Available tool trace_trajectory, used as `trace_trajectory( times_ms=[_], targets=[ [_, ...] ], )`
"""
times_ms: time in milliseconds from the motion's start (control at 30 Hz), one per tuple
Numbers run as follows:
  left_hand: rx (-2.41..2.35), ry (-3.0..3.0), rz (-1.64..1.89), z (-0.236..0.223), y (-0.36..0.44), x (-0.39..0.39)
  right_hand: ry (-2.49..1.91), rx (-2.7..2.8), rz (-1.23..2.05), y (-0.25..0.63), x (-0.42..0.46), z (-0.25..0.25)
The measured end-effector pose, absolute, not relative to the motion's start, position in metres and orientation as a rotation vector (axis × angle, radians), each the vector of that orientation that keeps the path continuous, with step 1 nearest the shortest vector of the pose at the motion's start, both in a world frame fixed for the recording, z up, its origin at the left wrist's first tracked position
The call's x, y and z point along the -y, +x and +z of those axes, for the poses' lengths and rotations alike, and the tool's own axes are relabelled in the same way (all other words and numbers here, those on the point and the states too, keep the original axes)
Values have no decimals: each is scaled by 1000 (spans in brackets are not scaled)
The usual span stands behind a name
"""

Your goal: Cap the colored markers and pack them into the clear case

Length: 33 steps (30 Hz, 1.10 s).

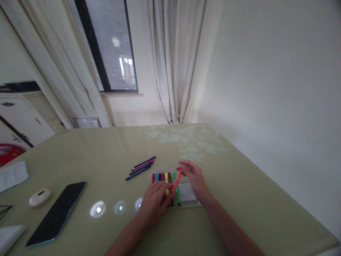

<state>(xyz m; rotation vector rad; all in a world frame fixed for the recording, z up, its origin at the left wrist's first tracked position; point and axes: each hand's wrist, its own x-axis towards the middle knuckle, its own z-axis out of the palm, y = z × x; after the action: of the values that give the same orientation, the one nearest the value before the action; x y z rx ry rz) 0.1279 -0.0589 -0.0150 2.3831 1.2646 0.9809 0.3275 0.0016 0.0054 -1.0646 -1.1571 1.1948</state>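
Observation:
An orange marker slants between my two hands above an opened clear marker case. My right hand pinches its upper end. The fingertips of my left hand close on its lower end. Under and beyond my left hand, several markers in red, blue, black, pink, yellow and brown lie side by side in the case's left half. A green marker lies in the right half, beside a pale bare section of the case. My left hand hides part of the marker row.
Several thin pens in purple, pink, green and blue lie loose left of the case. Farther left are a black tablet, a white oval object and a pale cloth or paper. The wall borders the table's right edge.

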Motion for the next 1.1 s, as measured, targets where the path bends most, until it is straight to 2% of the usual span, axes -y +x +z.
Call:
trace_trajectory(
  times_ms=[133, 333, 1100],
  targets=[
    [-1104, 2642, 790, -15, 133, 64, -1157, 1207, 1051, 346, -11, 8],
    [-1129, 2652, 615, -18, 141, 69, -1268, 1431, 1095, 349, -15, -2],
    [-1097, 2760, 591, -25, 142, 68, -1352, 1893, 769, 350, -12, -13]
  ],
)
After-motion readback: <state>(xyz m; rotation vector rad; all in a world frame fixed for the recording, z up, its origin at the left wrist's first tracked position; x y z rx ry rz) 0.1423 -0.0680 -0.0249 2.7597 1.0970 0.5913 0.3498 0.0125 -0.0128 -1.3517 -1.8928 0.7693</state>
